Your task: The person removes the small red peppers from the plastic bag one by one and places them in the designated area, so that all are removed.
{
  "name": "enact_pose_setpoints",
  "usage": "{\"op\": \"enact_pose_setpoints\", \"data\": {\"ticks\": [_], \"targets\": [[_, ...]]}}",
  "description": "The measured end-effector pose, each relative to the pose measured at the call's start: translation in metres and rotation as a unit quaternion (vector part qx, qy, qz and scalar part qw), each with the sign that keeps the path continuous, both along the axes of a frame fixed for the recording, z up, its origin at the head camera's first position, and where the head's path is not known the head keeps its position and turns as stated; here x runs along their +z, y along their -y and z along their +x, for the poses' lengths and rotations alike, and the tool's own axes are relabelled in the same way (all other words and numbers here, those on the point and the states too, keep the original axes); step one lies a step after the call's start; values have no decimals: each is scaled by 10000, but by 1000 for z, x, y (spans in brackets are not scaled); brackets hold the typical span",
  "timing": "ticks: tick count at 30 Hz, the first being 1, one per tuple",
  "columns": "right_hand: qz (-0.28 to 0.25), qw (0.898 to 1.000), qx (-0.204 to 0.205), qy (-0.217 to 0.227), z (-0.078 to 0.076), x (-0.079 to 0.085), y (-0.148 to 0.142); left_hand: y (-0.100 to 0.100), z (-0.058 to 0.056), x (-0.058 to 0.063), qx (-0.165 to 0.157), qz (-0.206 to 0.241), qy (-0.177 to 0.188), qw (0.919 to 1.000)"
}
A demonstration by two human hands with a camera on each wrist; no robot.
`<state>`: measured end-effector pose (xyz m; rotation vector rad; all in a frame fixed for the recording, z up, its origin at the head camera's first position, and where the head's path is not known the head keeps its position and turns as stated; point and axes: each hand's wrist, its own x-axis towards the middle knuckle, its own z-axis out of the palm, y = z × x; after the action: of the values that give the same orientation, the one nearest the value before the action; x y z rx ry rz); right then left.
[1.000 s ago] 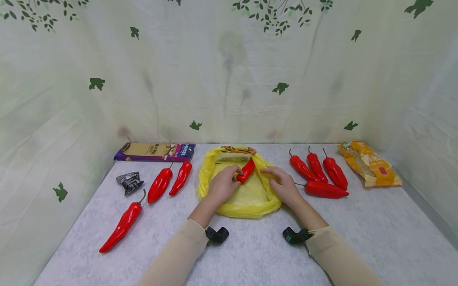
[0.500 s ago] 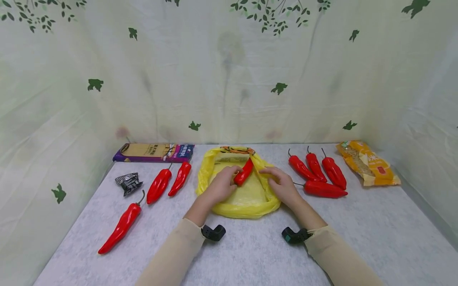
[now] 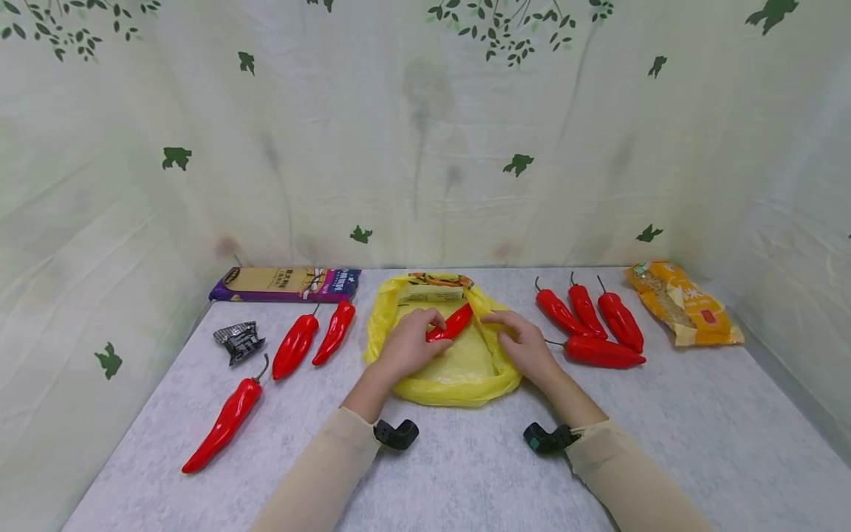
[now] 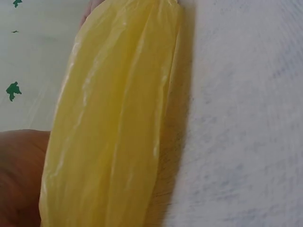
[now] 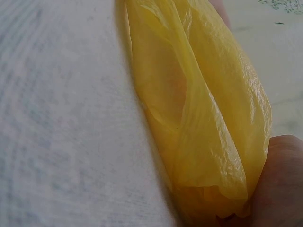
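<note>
A yellow plastic bag [image 3: 455, 393] lies spread with its mouth open at the middle of the table in the head view. Inside it, my left hand [image 3: 411, 343] holds a red chili pepper [image 3: 457, 323] by its near end, the far end slanting up to the right. My right hand [image 3: 525, 347] grips the bag's right rim between fingers and thumb. Both wrist views are mostly filled by the bag's side [image 4: 113, 123], with only a part of the right hand [image 5: 281, 184] showing at one edge; the fingertips are hidden there.
Several red chili peppers [image 3: 601, 352] lie to the right, beside an orange snack packet [image 3: 691, 307]. On the left are more red peppers [image 3: 226, 425], a crumpled black wrapper [image 3: 241, 340] and a long purple packet [image 3: 286, 284]. A patterned curtain [image 3: 425, 148] hangs behind.
The red chili pepper in my left hand has turned from steep to a flatter slant, its near end shifting left. My left hand has moved slightly left; the right hand stays at the bag's rim.
</note>
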<state>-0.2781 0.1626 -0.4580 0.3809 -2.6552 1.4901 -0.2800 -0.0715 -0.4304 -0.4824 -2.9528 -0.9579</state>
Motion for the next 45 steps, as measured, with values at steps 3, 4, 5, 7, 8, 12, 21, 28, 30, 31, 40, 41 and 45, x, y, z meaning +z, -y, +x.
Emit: {"op": "enact_pose_setpoints", "data": {"ticks": [3, 4, 5, 7, 8, 12, 21, 28, 30, 31, 40, 41, 45], "targets": [[0, 10000, -3, 1, 0, 0, 0, 0, 0, 0, 69, 80, 51, 9999], [0, 10000, -5, 0, 0, 0, 0, 0, 0, -1, 84, 105, 74, 9999], [6, 10000, -7, 2, 0, 0, 0, 0, 0, -1, 94, 123, 98, 9998], [4, 10000, -5, -18, 0, 0, 0, 0, 0, 0, 125, 178, 171, 9996], [-3, 10000, -2, -38, 0, 0, 0, 0, 0, 0, 137, 204, 207, 9995], [-23, 10000, 24, -86, 0, 0, 0, 0, 1, 0, 194, 308, 355, 9987], [7, 9999, 15, -141, 1, 0, 1, -3, 0, -2, -49, 290, 195, 9994], [-58, 9999, 34, -151, 2, 1, 1, 0, 0, -4, -232, 378, 334, 9985], [-59, 9998, 49, -173, 1, 1, 1, 0, 0, -4, -194, 461, 463, 9977], [-62, 9999, 28, -153, 1, 0, 1, 1, -1, -4, -176, 519, 510, 9972], [-22, 9999, 18, -104, -1, -2, 0, 5, -2, 3, 79, 1116, 664, 9915], [-19, 9999, 27, -112, -1, -2, 0, 6, -2, 5, 83, 1188, 668, 9906], [-23, 9998, 71, -157, 0, -2, 0, 8, -2, 10, 95, 1387, 710, 9877]]}}
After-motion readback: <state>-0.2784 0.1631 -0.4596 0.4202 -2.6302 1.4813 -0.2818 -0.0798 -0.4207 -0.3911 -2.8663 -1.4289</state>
